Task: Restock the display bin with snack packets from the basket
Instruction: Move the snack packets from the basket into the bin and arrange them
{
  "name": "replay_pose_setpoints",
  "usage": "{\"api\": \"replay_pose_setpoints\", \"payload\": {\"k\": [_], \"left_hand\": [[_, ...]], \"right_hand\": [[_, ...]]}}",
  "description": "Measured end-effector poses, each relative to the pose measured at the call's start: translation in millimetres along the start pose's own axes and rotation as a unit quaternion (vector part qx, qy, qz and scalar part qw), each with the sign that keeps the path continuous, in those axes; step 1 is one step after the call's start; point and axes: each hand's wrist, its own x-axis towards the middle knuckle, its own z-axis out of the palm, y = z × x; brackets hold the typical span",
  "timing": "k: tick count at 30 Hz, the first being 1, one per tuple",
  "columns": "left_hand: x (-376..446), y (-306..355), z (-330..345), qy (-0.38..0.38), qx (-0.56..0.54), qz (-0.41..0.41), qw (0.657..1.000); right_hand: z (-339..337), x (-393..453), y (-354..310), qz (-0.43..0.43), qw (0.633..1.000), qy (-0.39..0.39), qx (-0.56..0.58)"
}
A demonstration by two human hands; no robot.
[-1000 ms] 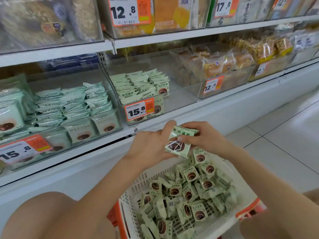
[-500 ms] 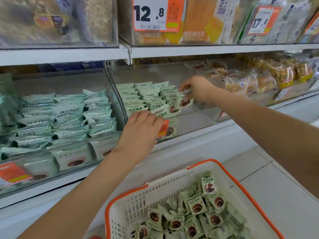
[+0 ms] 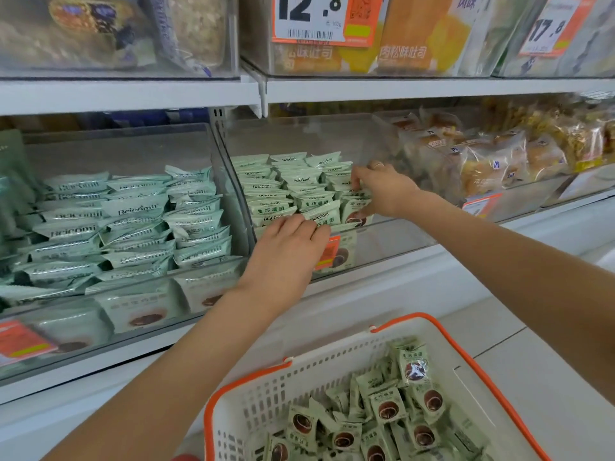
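Bright even store light, soft blur, wide-angle bending at edges

My basket (image 3: 299,377) sits at 6 o'clock holding snack packets (image 3: 387,407); display bin (image 3: 392,234) on shelf at 12, second bin (image 3: 133,148) at 10.

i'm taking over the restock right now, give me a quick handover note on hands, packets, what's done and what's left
Left hand: fingers lie straight on the front row of packets in the display bin, steadying it.
Right hand: fingers curled round a packet at the right end of the rows, setting it in place.
Done: three neat rows of packets fill the bin's left part.
Left: the bin's right side is bare; the basket below holds many loose packets to move over.
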Motion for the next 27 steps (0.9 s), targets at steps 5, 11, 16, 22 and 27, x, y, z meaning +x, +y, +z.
{"api": "replay_pose_setpoints", "payload": {"k": [5, 11, 16, 22, 27], "left_hand": [[-1, 1, -4, -0.018, 0.0, -0.019, 1.0], [0, 6, -11, -0.075, -0.004, -0.042, 0.996], [2, 7, -12, -0.087, 0.008, -0.062, 0.994], [4, 7, -11, -0.099, 0.015, -0.06, 0.993], [7, 8, -11, -0.101, 0.011, -0.065, 0.993]], "right_hand": [[-17, -11, -17, -0.159, 0.981, 0.025, 0.113], [-1, -8, -32, -0.135, 0.987, 0.035, 0.082], [-3, -4, -21, -0.07, 0.992, 0.04, 0.098], [-3, -4, -20, -0.099, 0.991, 0.034, 0.085], [-5, -3, -22, -0.131, 0.991, 0.027, 0.009]]}}
